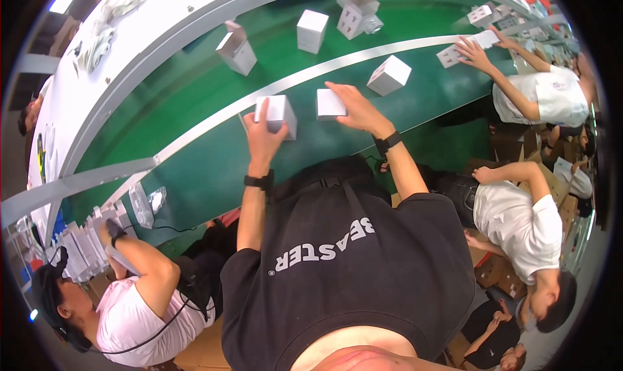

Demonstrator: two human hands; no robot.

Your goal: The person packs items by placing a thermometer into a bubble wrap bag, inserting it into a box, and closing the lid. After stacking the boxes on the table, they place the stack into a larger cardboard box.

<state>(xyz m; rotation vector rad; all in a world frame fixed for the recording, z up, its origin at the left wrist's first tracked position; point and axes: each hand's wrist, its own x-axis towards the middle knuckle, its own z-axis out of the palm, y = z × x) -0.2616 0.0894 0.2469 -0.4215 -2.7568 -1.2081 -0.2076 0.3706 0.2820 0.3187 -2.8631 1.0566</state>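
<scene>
Fingers (263, 110) of the left hand (263, 141) are spanning and clasping a white box (280, 112) on the green tabletop (201, 167), the right hand (361, 109) resting half-open against a second box (329, 104), grip unclear.

6 white boxes (389, 76) in the middle stretch: 3 on the near belt (214, 170), 3 on the far green surface (162, 121).
Near: 1 at the left hand (266, 136), 1 at the right hand (358, 108), 1 farther right. Far: 1 closed, 2 with raised flaps (235, 32). Also 2 dark wristbands (258, 181), 2 clear packets (140, 205), 1 pink-topped co-worker (146, 325), 2 nearer white-topped co-workers (516, 222); cartons (79, 248) lower left, too packed to count.
</scene>
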